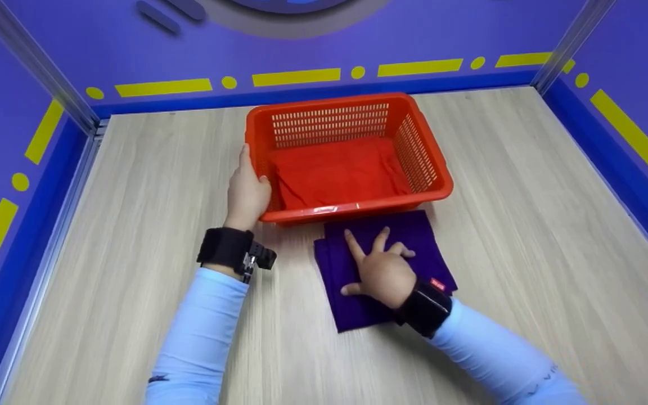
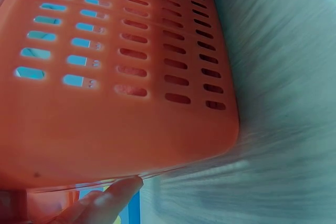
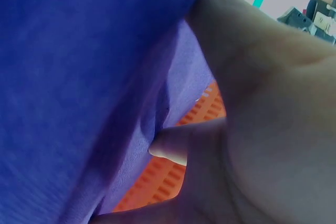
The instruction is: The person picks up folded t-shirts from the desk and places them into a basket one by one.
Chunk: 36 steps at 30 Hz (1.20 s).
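A red plastic basket (image 1: 352, 206) with slotted walls stands on the table, and a red cloth (image 1: 338, 171) lies inside it. My left hand (image 1: 248, 191) holds the basket's left rim, thumb over the edge and fingers along the outside. In the left wrist view, fingertips show below the basket wall (image 2: 131, 129). Just in front of the basket lies a folded purple cloth (image 1: 414, 242), its layers slightly offset at the left. My right hand (image 1: 386, 275) rests on this cloth with fingers spread. The right wrist view shows its fingers touching the purple fabric (image 3: 79, 87).
The wooden table (image 1: 149, 185) is bounded by blue-purple panels (image 1: 301, 50) with yellow dashes at the back and both sides. Metal profiles (image 1: 73, 95) stand at the corners. The basket is near the back panel.
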Motion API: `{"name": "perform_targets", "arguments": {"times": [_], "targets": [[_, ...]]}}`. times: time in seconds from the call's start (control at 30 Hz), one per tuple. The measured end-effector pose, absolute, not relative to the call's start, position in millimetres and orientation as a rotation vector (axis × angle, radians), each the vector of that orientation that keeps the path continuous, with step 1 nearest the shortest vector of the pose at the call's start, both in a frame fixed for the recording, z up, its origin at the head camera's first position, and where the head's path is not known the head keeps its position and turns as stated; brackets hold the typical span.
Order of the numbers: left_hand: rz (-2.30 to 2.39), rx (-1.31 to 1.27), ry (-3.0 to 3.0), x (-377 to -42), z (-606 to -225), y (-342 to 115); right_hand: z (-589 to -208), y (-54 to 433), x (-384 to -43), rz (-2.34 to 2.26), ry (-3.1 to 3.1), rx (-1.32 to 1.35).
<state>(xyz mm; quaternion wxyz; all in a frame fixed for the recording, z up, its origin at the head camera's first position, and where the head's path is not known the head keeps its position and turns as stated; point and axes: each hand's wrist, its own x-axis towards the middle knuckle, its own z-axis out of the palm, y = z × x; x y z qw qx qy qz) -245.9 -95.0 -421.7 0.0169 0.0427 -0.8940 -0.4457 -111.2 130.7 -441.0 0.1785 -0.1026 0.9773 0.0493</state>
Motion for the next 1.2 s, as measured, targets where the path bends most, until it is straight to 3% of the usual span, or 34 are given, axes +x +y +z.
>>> {"name": "perform_targets", "arguments": {"times": [0.57,1.2], "targets": [[-1.381,0.135,-2.791,-247.3,-422.7,-95.5,-443.7,86.2,-114.2,0.175,2.75,-0.203],[-1.625,0.14,-2.703,-243.7,-426.6,-101.5,-448.0,89.8,-107.7,0.186,2.825,-0.27]]}}
